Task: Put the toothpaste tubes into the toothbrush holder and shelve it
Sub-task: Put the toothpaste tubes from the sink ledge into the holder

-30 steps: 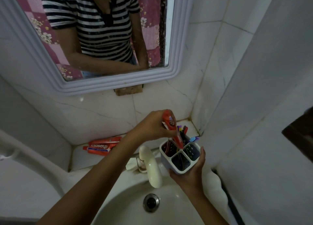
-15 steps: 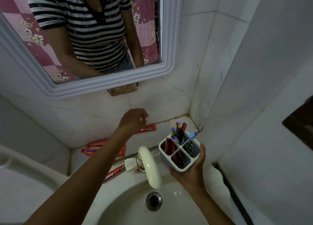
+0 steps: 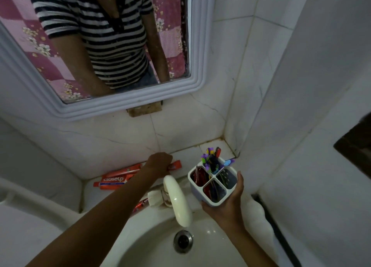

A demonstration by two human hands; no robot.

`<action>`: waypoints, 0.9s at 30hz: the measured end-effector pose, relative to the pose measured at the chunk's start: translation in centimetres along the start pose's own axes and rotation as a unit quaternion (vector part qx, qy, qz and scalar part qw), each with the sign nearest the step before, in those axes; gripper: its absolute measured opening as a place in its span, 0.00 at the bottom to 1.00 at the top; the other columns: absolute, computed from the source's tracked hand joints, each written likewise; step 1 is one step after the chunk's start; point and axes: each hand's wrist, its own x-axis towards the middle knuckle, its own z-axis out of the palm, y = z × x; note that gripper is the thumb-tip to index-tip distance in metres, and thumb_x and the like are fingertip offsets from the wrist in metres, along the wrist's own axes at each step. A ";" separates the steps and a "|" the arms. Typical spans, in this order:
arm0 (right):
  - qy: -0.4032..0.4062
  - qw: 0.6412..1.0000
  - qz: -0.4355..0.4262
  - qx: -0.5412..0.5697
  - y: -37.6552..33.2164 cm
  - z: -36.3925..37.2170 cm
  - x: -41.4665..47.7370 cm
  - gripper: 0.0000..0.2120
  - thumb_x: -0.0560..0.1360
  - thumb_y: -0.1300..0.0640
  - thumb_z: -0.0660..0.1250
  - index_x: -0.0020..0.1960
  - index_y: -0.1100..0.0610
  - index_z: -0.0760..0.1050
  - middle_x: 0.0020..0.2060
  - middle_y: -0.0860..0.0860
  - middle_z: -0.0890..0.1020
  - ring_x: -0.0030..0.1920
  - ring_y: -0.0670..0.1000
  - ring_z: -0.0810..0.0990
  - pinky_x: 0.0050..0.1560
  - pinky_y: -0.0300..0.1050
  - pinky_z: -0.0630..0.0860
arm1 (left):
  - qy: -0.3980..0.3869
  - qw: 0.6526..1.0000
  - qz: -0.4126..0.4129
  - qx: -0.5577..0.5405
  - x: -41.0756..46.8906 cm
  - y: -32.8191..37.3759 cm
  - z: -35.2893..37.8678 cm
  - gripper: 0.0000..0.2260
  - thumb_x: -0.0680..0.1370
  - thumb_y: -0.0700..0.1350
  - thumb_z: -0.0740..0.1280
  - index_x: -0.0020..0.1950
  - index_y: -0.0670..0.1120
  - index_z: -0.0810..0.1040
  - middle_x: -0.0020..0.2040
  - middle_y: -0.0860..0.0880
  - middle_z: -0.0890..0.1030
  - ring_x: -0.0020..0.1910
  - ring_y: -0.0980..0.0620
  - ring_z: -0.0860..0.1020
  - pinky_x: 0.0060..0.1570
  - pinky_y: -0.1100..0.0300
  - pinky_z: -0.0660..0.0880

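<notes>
meanwhile, at a tiled bathroom corner, a person's right hand [image 3: 226, 204] cups the underside of a white four-compartment toothbrush holder [image 3: 213, 181], fingers wrapped up its right wall, holding it upright in the air over the rim of the white sink [image 3: 202, 252]. the far compartment holds a cluster of toothbrushes [image 3: 212, 160] with purple, blue and red handles; the left and near compartments show red items inside, which cannot be identified for certain; the right compartment looks dark.

the left hand [image 3: 159, 163] reaches across to the tiled ledge [image 3: 192, 154] behind the basin, knuckles up and fingers curled down on a small red toothpaste tube [image 3: 175, 165], whose end sticks out to the right of the fist; whether the tube is lifted off the ledge cannot be told. two larger red tubes [image 3: 115, 179] lie flat side by side on the ledge further left, near the wall. another red tube [image 3: 140, 204] peeks out from under the left forearm, beside the cream faucet [image 3: 177, 200], which arches over the basin toward the metal drain [image 3: 183, 241].

above, a mirror [image 3: 104, 46] in a white moulded frame reflects a striped shirt and a pink floral curtain.
</notes>
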 end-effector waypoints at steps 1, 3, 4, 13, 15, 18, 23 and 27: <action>0.003 1.000 -0.002 -0.002 0.0 0.0 0.0 0.67 0.54 0.45 0.82 0.78 0.28 0.40 0.78 0.50 0.64 0.73 0.41 0.74 0.68 0.31 0.75 | 0.031 0.998 0.003 -0.054 -0.7 -0.1 -1.0 0.17 0.71 0.48 0.73 0.57 0.44 0.76 0.57 0.43 0.80 0.57 0.43 0.79 0.52 0.53 0.74; 0.006 1.000 -0.001 -0.003 0.1 -0.1 0.0 0.67 0.54 0.46 0.82 0.78 0.31 0.40 0.78 0.52 0.64 0.74 0.50 0.74 0.70 0.40 0.77 | 0.111 0.970 0.006 -0.215 -2.6 -0.2 -3.6 0.14 0.67 0.46 0.76 0.48 0.47 0.77 0.46 0.50 0.84 0.46 0.54 0.82 0.43 0.59 0.75; 0.007 1.000 -0.002 -0.006 0.2 -0.1 0.0 0.68 0.55 0.47 0.83 0.79 0.32 0.41 0.78 0.54 0.65 0.75 0.53 0.74 0.72 0.49 0.78 | 0.150 0.946 0.014 -0.287 -3.8 0.0 -5.1 0.13 0.66 0.44 0.76 0.46 0.47 0.76 0.40 0.54 0.84 0.39 0.63 0.81 0.38 0.64 0.74; 0.012 1.000 0.010 -0.014 0.4 -0.1 0.1 0.70 0.55 0.49 0.86 0.82 0.37 0.42 0.78 0.55 0.66 0.76 0.53 0.74 0.72 0.57 0.79 | 0.140 0.921 0.148 -0.332 -8.1 5.9 -10.6 0.11 0.67 0.41 0.77 0.47 0.47 0.79 0.40 0.56 0.80 0.37 0.61 0.78 0.40 0.65 0.78; 0.004 1.000 0.007 -0.007 0.4 -0.1 0.0 0.69 0.55 0.49 0.86 0.82 0.38 0.43 0.78 0.54 0.66 0.76 0.51 0.74 0.72 0.49 0.78 | 0.119 0.953 0.137 -0.243 -7.1 6.9 -9.3 0.13 0.67 0.45 0.76 0.49 0.48 0.79 0.42 0.55 0.80 0.41 0.55 0.78 0.44 0.57 0.78; 0.004 1.000 -0.006 0.002 0.6 -0.1 0.2 0.70 0.55 0.52 0.88 0.82 0.44 0.44 0.77 0.52 0.66 0.73 0.49 0.73 0.66 0.27 0.74 | 0.110 0.975 0.119 -0.152 -5.9 7.7 -6.9 0.15 0.69 0.49 0.74 0.54 0.49 0.79 0.49 0.51 0.81 0.48 0.50 0.77 0.45 0.54 0.76; -0.003 1.000 -0.007 0.010 0.7 -0.2 0.2 0.71 0.55 0.59 0.89 0.83 0.46 0.46 0.78 0.52 0.65 0.75 0.52 0.74 0.69 0.43 0.79 | 0.148 0.952 0.106 -0.247 -6.0 5.1 -6.7 0.18 0.71 0.52 0.75 0.58 0.51 0.79 0.52 0.51 0.80 0.42 0.56 0.73 0.48 0.56 0.76; 0.002 0.999 0.027 0.035 -0.5 -0.1 0.1 0.73 0.52 0.49 0.91 0.83 0.43 0.47 0.80 0.56 0.66 0.75 0.57 0.75 0.71 0.58 0.78 | 0.214 0.941 -0.028 -0.262 -8.5 -0.8 -4.4 0.09 0.74 0.43 0.71 0.53 0.51 0.80 0.51 0.50 0.83 0.42 0.53 0.77 0.48 0.56 0.78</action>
